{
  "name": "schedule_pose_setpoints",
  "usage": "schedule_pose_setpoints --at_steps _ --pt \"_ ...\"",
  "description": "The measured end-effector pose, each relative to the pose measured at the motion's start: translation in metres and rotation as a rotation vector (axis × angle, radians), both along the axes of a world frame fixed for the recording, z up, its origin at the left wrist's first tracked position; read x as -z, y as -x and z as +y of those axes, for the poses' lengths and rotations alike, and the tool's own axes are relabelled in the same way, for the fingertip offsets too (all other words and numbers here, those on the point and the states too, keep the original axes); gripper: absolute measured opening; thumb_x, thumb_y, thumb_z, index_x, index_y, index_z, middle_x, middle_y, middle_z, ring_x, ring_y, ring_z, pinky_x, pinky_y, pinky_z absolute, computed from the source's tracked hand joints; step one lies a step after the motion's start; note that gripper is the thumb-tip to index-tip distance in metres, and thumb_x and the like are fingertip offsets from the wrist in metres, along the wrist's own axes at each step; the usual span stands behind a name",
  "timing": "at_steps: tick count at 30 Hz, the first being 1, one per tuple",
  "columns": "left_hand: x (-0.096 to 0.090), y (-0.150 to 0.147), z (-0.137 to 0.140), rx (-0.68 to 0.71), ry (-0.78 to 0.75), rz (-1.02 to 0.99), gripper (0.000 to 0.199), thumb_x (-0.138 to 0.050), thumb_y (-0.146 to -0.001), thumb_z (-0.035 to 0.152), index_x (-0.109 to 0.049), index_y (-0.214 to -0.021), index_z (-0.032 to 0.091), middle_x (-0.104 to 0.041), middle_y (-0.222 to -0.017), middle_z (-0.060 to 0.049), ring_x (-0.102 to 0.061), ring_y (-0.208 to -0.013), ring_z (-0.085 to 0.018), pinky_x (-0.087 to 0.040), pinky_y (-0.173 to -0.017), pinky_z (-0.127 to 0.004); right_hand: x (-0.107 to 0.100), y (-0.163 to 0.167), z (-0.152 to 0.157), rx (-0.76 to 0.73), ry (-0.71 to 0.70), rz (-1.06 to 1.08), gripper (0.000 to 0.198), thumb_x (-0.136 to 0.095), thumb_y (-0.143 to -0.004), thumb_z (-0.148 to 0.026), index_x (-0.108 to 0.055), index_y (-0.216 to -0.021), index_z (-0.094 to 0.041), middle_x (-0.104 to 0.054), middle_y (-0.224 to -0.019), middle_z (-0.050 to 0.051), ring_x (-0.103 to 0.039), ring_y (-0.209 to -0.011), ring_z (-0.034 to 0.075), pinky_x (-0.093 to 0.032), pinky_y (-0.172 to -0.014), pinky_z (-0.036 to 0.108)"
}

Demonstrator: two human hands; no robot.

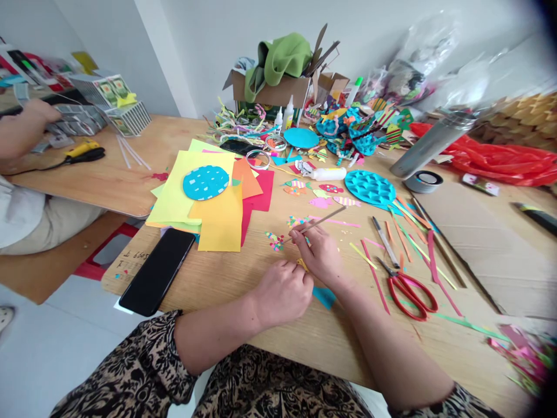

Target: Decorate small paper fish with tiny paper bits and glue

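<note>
My right hand [319,249] is closed round a thin stick [324,219], whose lower tip reaches a small heap of coloured paper dots [275,240] on the table. My left hand [282,290] is curled shut, its fingertips at a small yellow paper cutout [301,265] that is mostly hidden between the hands. A blue paper scrap [324,297] lies beside the left hand. Just beyond the hands are several paper fish, among them a pink fish [321,202] and a striped fish [347,201].
Red-handled scissors [411,293], a pen [385,242] and paper strips lie to the right, near cardboard [483,238]. Left are coloured sheets [220,226], a blue oval [206,182] and a phone [157,271]. A glue bottle [328,173] and metal flask [433,145] are farther back. Another person's hand [41,113] is far left.
</note>
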State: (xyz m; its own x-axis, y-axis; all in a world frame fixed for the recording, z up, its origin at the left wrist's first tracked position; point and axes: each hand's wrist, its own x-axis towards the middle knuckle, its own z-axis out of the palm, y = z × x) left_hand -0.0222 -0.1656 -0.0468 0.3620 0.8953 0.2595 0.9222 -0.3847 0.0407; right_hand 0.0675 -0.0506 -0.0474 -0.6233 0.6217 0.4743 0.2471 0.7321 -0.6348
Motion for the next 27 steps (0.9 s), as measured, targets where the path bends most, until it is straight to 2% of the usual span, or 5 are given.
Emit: schedule_pose_setpoints --at_steps 8,10,13,19,27 --pt "0.000 0.001 0.000 0.010 -0.042 0.018 0.018 -0.050 -0.088 0.017 -0.060 -0.074 0.015 -0.064 -0.074 -0.008 -0.063 -0.076 -0.023 -0.048 -0.069 -0.036 -0.015 -0.014 0.006 0.111 0.212 0.138 0.036 -0.044 -0.097 -0.043 -0.060 -0.074 -0.021 -0.066 -0.075 0.004 -0.062 -0.071 0.017 -0.047 -0.066 0.031" --pt "0.000 0.001 0.000 0.013 -0.039 0.012 0.019 -0.049 -0.089 0.017 -0.060 -0.074 0.015 -0.065 -0.076 -0.009 -0.063 -0.078 -0.024 -0.049 -0.071 -0.037 -0.018 -0.023 0.005 0.130 0.229 0.140 0.036 -0.045 -0.097 -0.043 -0.060 -0.073 -0.020 -0.066 -0.075 0.004 -0.063 -0.071 0.017 -0.046 -0.066 0.030" --pt "-0.001 0.001 0.000 0.007 -0.034 0.005 0.019 -0.049 -0.089 0.018 -0.061 -0.075 0.014 -0.065 -0.076 -0.009 -0.064 -0.078 -0.024 -0.050 -0.072 -0.037 -0.018 -0.041 -0.001 0.137 0.177 0.100 0.033 -0.046 -0.097 -0.039 -0.059 -0.073 -0.021 -0.064 -0.074 0.003 -0.062 -0.072 0.017 -0.046 -0.067 0.031" --pt "0.003 0.001 0.001 0.002 -0.104 -0.038 0.018 -0.051 -0.088 0.017 -0.062 -0.074 0.013 -0.066 -0.076 -0.009 -0.065 -0.079 -0.023 -0.053 -0.074 -0.038 -0.004 -0.070 -0.017 0.130 0.085 0.076 0.021 -0.047 -0.097 -0.027 -0.059 -0.082 -0.021 -0.060 -0.074 0.003 -0.059 -0.071 0.017 -0.044 -0.066 0.032" --pt "0.003 0.001 0.002 -0.001 -0.153 -0.077 0.015 -0.055 -0.085 0.016 -0.063 -0.073 0.013 -0.069 -0.079 -0.010 -0.067 -0.079 -0.023 -0.055 -0.074 -0.038 -0.002 -0.068 -0.017 0.106 0.021 0.090 0.023 -0.045 -0.097 -0.025 -0.055 -0.078 -0.022 -0.059 -0.072 0.004 -0.055 -0.070 0.019 -0.042 -0.064 0.034"
